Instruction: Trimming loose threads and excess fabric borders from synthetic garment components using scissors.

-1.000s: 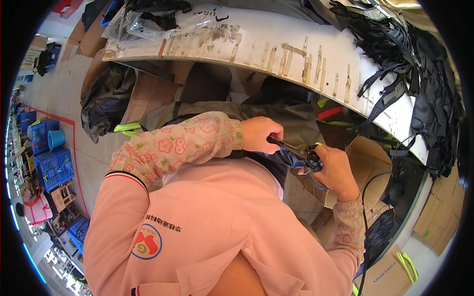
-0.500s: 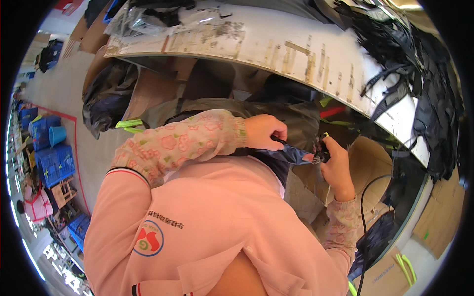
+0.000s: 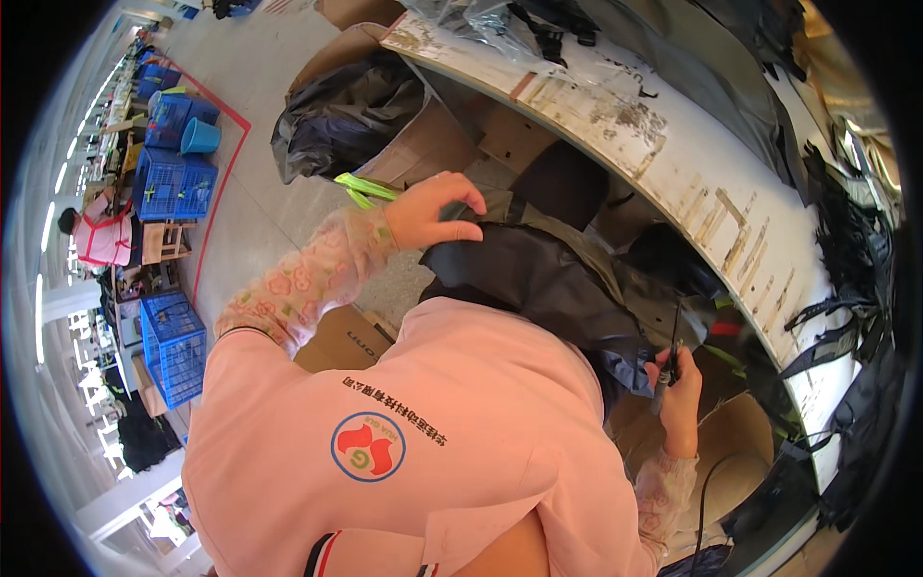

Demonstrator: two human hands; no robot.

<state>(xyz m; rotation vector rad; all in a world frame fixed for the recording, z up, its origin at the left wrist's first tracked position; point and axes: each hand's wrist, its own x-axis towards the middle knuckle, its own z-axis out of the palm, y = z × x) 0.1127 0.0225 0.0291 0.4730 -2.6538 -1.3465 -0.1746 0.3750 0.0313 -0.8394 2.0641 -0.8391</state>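
Handling: the dark garment [image 3: 538, 279] lies spread across the person's lap, below the edge of the curved white worktable [image 3: 673, 163], one hand at each end of it.
Left hand: the left hand [image 3: 433, 207] has its fingers curled down over the upper fold of the garment, gripping the cloth at its far-left corner.
Right hand: the right hand [image 3: 678, 385] is closed around a slim dark tool [image 3: 668, 356] that points up toward the table edge; a thin black cable [image 3: 707, 490] runs down below the wrist. Whether it also pinches the garment's lower edge I cannot tell.
Step in hand: by my reading, the piece is being stretched or turned between the hands so that the tool can reach a spot along it.
Next move calls for: as I judge it, steady tension from the left hand and a fine, short stroke of the tool tip near the cloth.
Garment material: smooth, thin woven fabric, navy to black, with an olive layer under it; limp, creased in soft folds.
Table: hard white top, scuffed, marked with strips of tan tape, piled with black straps [image 3: 856, 260].
Around: brown cardboard boxes [image 3: 423, 144], one lined with a glossy black plastic bag [image 3: 336, 125]; blue crates [image 3: 173, 183] on the grey floor.
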